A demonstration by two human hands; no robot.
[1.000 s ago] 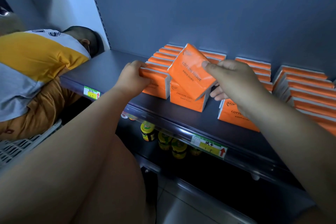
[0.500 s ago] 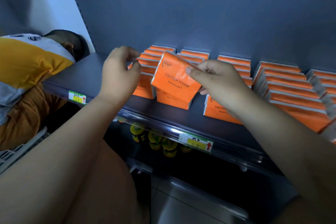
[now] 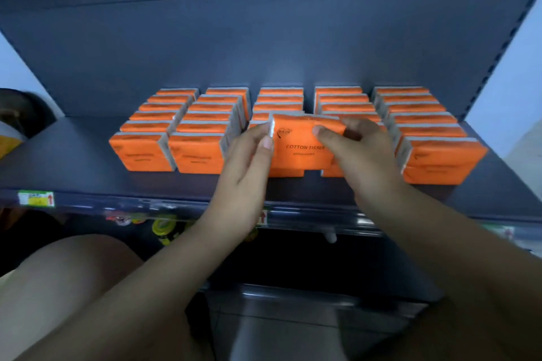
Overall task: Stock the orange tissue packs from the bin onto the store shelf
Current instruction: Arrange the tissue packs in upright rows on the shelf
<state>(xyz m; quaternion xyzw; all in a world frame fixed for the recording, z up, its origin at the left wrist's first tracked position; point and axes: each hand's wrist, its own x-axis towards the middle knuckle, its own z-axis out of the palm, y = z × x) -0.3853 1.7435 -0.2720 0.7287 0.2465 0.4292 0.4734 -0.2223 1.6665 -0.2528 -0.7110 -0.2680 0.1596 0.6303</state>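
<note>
An orange tissue pack (image 3: 302, 143) marked COTTON TISSUE is held between both hands just above the front middle of the dark shelf (image 3: 73, 161). My left hand (image 3: 249, 161) grips its left end, thumb on the front face. My right hand (image 3: 360, 152) grips its right end, thumb on the front near the top edge. Several rows of orange tissue packs (image 3: 199, 126) stand upright on the shelf, running front to back. The held pack sits in front of the third and fourth rows and hides their front packs. The bin is out of view.
Yellow price tags (image 3: 36, 199) line the shelf's front rail. Yellow-lidded jars (image 3: 164, 228) stand on the lower shelf. Another person (image 3: 17, 120) shows at the far left edge. The shelf's left part is bare. My knee (image 3: 67, 281) is at the lower left.
The view has swung to face the shelf squarely. My left hand left the first row and took the pack's left end; the tilted pack now stands level in front of the middle rows.
</note>
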